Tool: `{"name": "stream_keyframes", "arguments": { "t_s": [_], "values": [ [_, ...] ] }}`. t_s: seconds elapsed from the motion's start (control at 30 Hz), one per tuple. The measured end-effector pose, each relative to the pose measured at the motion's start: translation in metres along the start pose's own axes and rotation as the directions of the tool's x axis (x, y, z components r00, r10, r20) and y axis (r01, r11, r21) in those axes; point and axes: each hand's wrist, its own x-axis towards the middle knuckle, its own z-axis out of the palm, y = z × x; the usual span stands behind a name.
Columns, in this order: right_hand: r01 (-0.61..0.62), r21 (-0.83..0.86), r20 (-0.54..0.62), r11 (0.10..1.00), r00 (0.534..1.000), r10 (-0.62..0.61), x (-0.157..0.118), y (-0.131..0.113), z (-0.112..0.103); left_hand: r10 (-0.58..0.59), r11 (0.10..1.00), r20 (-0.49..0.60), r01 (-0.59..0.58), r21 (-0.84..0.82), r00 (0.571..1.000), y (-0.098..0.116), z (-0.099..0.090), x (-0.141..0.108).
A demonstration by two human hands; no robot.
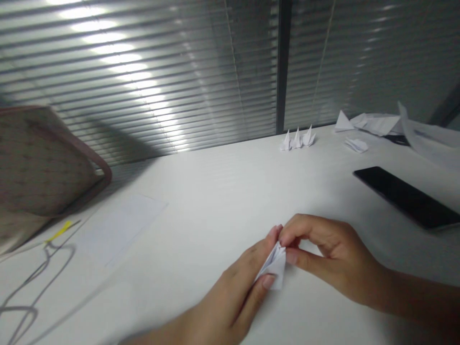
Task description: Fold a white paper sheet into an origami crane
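Note:
A small folded white paper (276,270) is held just above the white table, near the lower middle of the view. My left hand (240,282) grips it from the left, thumb on its near face and fingers behind it. My right hand (328,256) pinches the paper's upper right corner between thumb and fingers. Layered folds open toward the top of the paper. The fingertips of both hands nearly meet there.
Three small folded paper pieces (297,139) stand near the window blinds. More folded paper (377,123) and a black phone (408,196) lie at the right. On the left are a flat white sheet (124,227), a cable (46,268) and a bag (43,163).

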Motion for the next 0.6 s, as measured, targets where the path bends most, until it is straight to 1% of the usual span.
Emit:
{"name": "stream_keyframes", "arguments": {
  "t_s": [0.17,0.33,0.47,0.6],
  "values": [
    [-0.012,0.047,0.044,0.999,0.999,0.01,-0.001,0.002,-0.001,0.019,1.0,0.019,-0.02,0.02,1.0,0.001,-0.001,-0.003],
    [-0.002,0.044,0.048,0.999,0.999,0.0,-0.002,0.001,-0.001,-0.032,0.999,0.07,0.031,0.009,0.997,0.0,-0.002,-0.003],
    [0.061,0.031,0.065,0.998,0.996,-0.062,-0.001,0.0,-0.002,-0.093,0.995,0.127,0.096,-0.018,0.987,0.002,-0.006,-0.002],
    [0.15,-0.065,0.032,0.987,0.988,-0.148,0.002,0.001,-0.005,-0.132,0.985,0.172,0.149,-0.085,0.976,0.011,-0.009,0.003]
  ]
}}
